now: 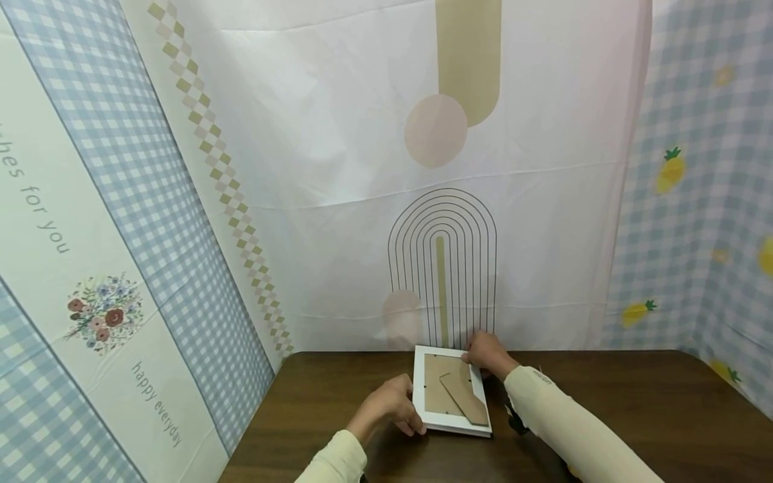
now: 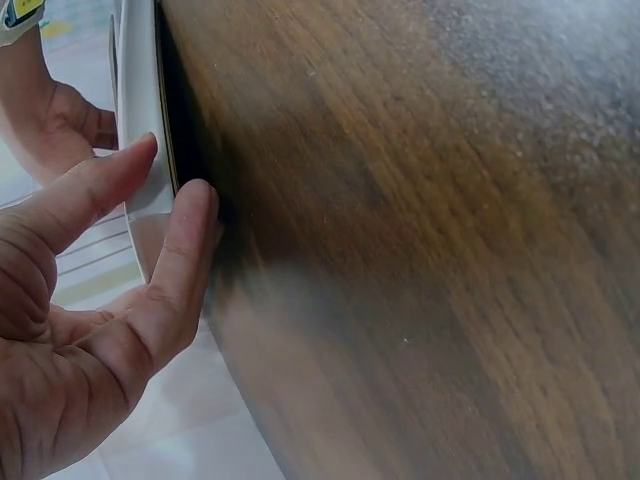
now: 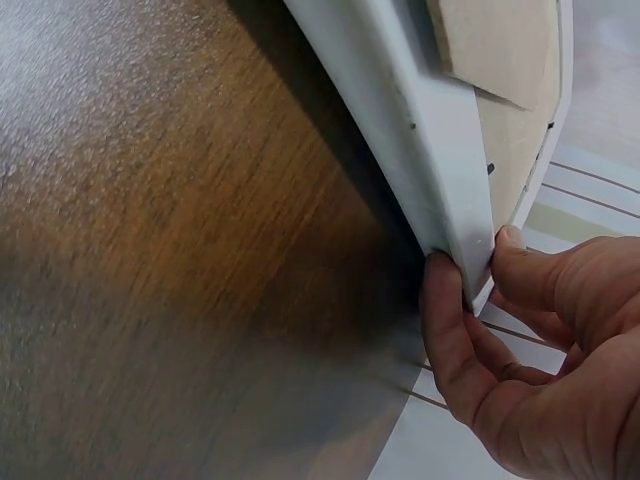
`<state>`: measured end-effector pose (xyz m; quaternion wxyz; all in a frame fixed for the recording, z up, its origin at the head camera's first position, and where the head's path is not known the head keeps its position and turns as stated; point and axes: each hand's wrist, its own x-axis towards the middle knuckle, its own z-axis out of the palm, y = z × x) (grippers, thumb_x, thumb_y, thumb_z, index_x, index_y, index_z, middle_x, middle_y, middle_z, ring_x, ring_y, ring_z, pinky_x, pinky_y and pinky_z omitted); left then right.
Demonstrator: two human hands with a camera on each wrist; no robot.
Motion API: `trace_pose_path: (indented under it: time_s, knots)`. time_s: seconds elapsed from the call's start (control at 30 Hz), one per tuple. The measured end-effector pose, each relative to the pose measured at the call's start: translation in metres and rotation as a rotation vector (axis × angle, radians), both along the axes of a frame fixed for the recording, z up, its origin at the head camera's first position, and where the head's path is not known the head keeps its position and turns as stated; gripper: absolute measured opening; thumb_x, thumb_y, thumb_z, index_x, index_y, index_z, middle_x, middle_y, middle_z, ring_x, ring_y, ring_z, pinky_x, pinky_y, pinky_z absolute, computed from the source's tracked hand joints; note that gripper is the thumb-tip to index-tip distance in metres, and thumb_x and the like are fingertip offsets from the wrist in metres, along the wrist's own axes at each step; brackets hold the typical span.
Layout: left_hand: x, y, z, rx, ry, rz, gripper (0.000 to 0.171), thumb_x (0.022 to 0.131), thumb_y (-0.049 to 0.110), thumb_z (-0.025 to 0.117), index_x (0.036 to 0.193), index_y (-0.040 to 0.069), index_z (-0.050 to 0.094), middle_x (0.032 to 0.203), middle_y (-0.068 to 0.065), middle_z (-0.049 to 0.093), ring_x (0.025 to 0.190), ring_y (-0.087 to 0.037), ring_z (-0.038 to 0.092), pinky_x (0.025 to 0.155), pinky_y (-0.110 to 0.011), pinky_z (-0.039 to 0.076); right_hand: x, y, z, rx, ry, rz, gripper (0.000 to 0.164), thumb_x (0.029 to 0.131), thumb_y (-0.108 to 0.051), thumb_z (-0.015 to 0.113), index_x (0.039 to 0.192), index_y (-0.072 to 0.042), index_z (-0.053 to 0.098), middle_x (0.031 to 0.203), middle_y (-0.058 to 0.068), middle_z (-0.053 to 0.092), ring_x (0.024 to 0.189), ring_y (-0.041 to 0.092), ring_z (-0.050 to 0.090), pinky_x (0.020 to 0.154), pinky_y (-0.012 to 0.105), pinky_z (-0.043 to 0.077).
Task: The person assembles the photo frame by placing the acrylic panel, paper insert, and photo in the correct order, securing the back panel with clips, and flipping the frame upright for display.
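A white picture frame (image 1: 449,427) lies back side up over the table, showing its brown backing board (image 1: 436,396) and a brown easel stand (image 1: 465,396). At its left side, my left hand (image 1: 392,404) holds the edge; the left wrist view has the thumb on the white rim and a finger at the underside. My right hand (image 1: 488,353) pinches the far right corner. Seen from the right wrist, the thumb of that hand (image 3: 560,330) rests on the back and the fingers reach beneath the rim. The frame's front is hidden.
The dark brown wooden table (image 1: 604,389) ends at a white printed cloth (image 1: 326,268) behind. Blue checked cloth (image 1: 175,221) hangs at the left, and checked cloth with pineapples (image 1: 682,235) at the right. A dark item (image 1: 516,422) shows below the right sleeve.
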<state>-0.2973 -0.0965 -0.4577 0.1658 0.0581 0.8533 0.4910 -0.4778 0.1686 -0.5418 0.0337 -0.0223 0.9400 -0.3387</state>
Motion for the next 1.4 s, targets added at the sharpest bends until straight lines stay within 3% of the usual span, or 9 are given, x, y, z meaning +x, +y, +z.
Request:
trace_pose_path:
  time_s: [0.17,0.37,0.73,0.87,0.93,1.1,1.27,1.3,1.4]
  knots:
    - [0.001,-0.004,0.002,0.027,0.001,0.002,0.054,0.071,-0.033,0.082,0.107,-0.004,0.055,0.091,-0.021,0.065,0.066,-0.034,0.077,0.069,-0.039,0.076,0.001,-0.001,0.001,-0.013,0.015,0.005,0.04,0.094,-0.01,0.086,0.066,-0.013,0.058,0.068,0.003,0.058,0.061,0.021,0.064,0.043,0.031,0.061]
    - [0.0,-0.006,0.001,0.039,0.018,0.008,0.054,0.071,-0.034,0.08,0.108,-0.005,0.055,0.088,-0.021,0.065,0.068,-0.037,0.079,0.068,-0.039,0.076,-0.001,-0.003,0.0,-0.02,0.026,0.002,0.036,0.094,-0.008,0.087,0.068,-0.011,0.062,0.07,0.005,0.061,0.062,0.022,0.065,0.043,0.032,0.062]
    - [-0.002,-0.007,0.009,-0.022,0.077,0.034,0.054,0.067,-0.032,0.082,0.107,-0.006,0.056,0.09,-0.02,0.063,0.068,-0.038,0.08,0.063,-0.033,0.075,-0.004,-0.004,-0.003,-0.06,0.005,0.008,0.028,0.094,-0.01,0.085,0.071,-0.01,0.069,0.075,0.006,0.064,0.066,0.022,0.068,0.047,0.035,0.066]
    - [-0.002,-0.009,0.011,-0.028,0.075,0.036,0.057,0.068,-0.03,0.084,0.111,-0.006,0.056,0.093,-0.02,0.063,0.067,-0.035,0.079,0.061,-0.031,0.074,0.006,-0.008,0.007,-0.054,0.005,0.028,0.02,0.096,-0.008,0.084,0.08,-0.004,0.074,0.081,0.011,0.068,0.069,0.024,0.07,0.05,0.037,0.068]
    - [-0.002,-0.011,0.012,-0.015,0.064,0.033,0.058,0.069,-0.029,0.084,0.114,-0.007,0.056,0.095,-0.02,0.063,0.068,-0.033,0.079,0.063,-0.031,0.074,0.023,-0.014,0.023,-0.039,0.005,0.019,0.017,0.097,-0.007,0.083,0.084,-0.001,0.075,0.085,0.015,0.071,0.072,0.027,0.072,0.054,0.039,0.071]
    - [-0.004,-0.014,0.016,0.04,0.028,0.036,0.058,0.072,-0.027,0.085,0.119,-0.007,0.056,0.098,-0.021,0.063,0.072,-0.029,0.079,0.07,-0.035,0.076,0.042,-0.02,0.038,-0.058,0.008,0.005,0.019,0.098,-0.007,0.084,0.084,-0.001,0.074,0.086,0.013,0.07,0.075,0.024,0.073,0.054,0.037,0.07]
    - [-0.005,-0.015,0.018,0.078,0.04,0.042,0.052,0.077,-0.025,0.084,0.116,-0.008,0.056,0.097,-0.02,0.062,0.074,-0.027,0.078,0.072,-0.038,0.077,0.052,-0.024,0.045,-0.059,0.022,-0.002,0.015,0.1,-0.007,0.082,0.089,0.001,0.076,0.09,0.012,0.072,0.078,0.023,0.074,0.057,0.035,0.071]
    - [-0.004,-0.015,0.018,0.084,0.046,0.043,0.051,0.077,-0.025,0.084,0.116,-0.008,0.056,0.096,-0.02,0.062,0.074,-0.027,0.078,0.073,-0.039,0.077,0.06,-0.029,0.055,-0.057,0.009,-0.027,0.012,0.1,-0.003,0.08,0.091,0.004,0.077,0.091,0.014,0.072,0.079,0.025,0.075,0.058,0.037,0.072]
    - [-0.004,-0.015,0.019,0.096,0.055,0.048,0.051,0.077,-0.025,0.084,0.117,-0.009,0.057,0.096,-0.02,0.063,0.075,-0.027,0.078,0.074,-0.041,0.077,0.062,-0.03,0.056,-0.068,0.007,-0.031,0.01,0.101,-0.004,0.08,0.096,0.005,0.078,0.095,0.015,0.073,0.082,0.026,0.075,0.06,0.038,0.073]
